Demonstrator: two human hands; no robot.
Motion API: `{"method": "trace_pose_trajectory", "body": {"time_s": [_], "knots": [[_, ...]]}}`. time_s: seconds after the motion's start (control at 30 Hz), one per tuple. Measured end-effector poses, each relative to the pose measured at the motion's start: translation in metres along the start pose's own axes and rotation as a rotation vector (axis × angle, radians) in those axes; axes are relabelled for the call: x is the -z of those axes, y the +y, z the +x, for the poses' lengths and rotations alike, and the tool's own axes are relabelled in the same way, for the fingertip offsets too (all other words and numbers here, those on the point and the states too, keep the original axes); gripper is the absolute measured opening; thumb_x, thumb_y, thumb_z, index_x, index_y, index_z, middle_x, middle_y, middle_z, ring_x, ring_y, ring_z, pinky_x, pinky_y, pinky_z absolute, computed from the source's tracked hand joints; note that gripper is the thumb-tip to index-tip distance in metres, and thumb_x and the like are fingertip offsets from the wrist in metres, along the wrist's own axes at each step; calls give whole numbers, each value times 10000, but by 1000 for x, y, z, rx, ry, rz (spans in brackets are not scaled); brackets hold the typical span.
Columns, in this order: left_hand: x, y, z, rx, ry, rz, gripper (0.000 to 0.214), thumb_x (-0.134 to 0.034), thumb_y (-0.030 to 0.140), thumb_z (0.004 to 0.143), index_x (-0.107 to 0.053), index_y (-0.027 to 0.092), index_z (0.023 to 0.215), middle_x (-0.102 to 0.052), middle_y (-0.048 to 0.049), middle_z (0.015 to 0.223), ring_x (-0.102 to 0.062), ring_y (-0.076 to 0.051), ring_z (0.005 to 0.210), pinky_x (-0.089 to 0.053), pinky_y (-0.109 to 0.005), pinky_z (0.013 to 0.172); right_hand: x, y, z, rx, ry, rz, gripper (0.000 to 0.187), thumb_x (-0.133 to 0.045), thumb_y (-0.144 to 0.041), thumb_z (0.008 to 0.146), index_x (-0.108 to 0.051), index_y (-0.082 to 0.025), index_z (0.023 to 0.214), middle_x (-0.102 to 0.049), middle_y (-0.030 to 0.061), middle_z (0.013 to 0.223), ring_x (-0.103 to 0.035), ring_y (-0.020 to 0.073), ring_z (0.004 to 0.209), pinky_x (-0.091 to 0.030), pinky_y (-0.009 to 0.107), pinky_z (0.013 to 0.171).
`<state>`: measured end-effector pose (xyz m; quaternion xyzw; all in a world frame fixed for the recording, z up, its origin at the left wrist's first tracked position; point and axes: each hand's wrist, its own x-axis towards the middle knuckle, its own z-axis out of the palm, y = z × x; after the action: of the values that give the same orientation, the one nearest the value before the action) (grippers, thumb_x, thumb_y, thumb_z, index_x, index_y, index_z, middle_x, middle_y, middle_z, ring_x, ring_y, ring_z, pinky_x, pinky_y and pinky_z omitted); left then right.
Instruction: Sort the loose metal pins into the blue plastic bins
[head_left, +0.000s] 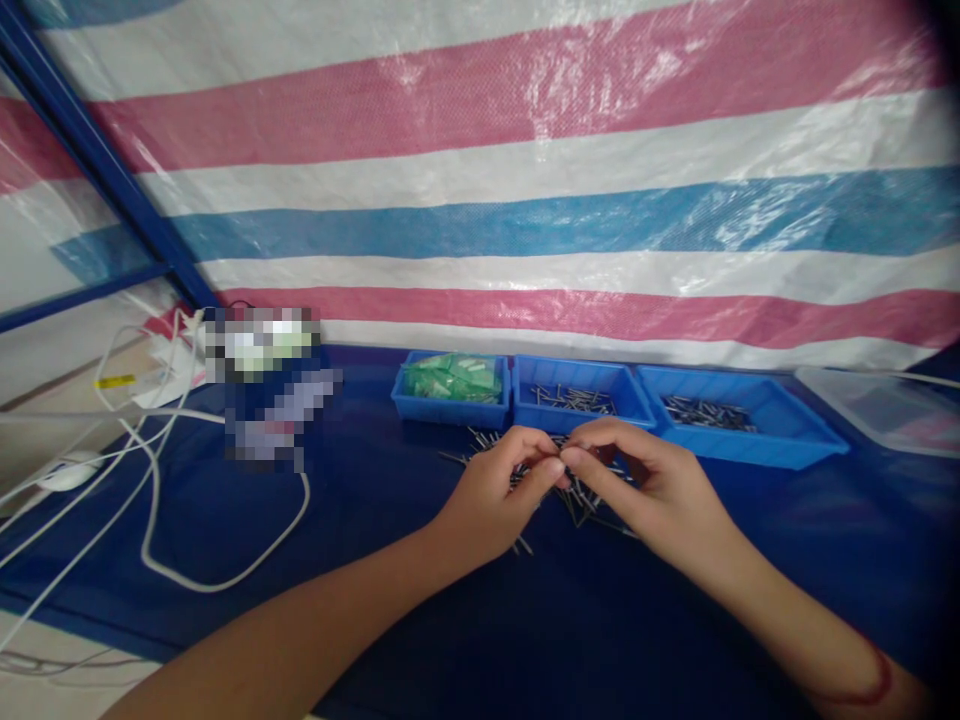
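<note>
My left hand (506,490) and my right hand (660,485) meet fingertip to fingertip over a loose pile of thin metal fasteners (581,500). The fasteners look like nails or rivets; their exact kind is too small to tell. Both hands are closed in a pinch, thumb against forefinger. Whatever sits between the fingertips is hidden or too small to name. Just behind the hands stand a blue bin (577,365) with similar metal pieces (574,400) and, to its right, a longer blue bin (795,440) with more pieces (705,412).
Left of these stands a third blue bin (450,410) holding green plastic packets (452,378). White cables (154,500) loop over the left side of the blue table (360,640). A clear plastic container (877,410) lies at the right. A striped plastic sheet (525,230) hangs behind.
</note>
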<state>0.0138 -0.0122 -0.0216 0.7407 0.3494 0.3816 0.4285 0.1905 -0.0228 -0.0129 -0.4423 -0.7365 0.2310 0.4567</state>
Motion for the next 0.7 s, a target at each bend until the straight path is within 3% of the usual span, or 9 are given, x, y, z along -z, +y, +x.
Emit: {"method": "trace_pose_trajectory", "body": {"time_s": [0.23,0.5,0.7], "knots": [[0,-1,3,-34,10,239,176,-504,293,916,-634,176,896,-685,-28,892,-620,-161,846,-439,-260,788,0,-2,-1,43,48,-34,114,-592,-324,856,-615,-222,812,-623,10,764,-586,148,696,-470,277,654],[3,2,1,-38,150,251,128,-570,293,873,-628,180,886,-670,-25,879,-612,-161,829,-462,-268,785,2,-4,0,-5,38,-45,123,-583,-319,854,-640,-211,845,-636,27,769,-577,153,675,-474,284,624],[3,6,1,4,199,209,105,-561,275,876,-605,181,895,-669,-20,905,-613,-157,848,-461,-279,824,1,1,0,-92,-88,-41,178,-556,-358,865,-652,-209,849,-673,33,795,-614,169,705,-487,278,605]]}}
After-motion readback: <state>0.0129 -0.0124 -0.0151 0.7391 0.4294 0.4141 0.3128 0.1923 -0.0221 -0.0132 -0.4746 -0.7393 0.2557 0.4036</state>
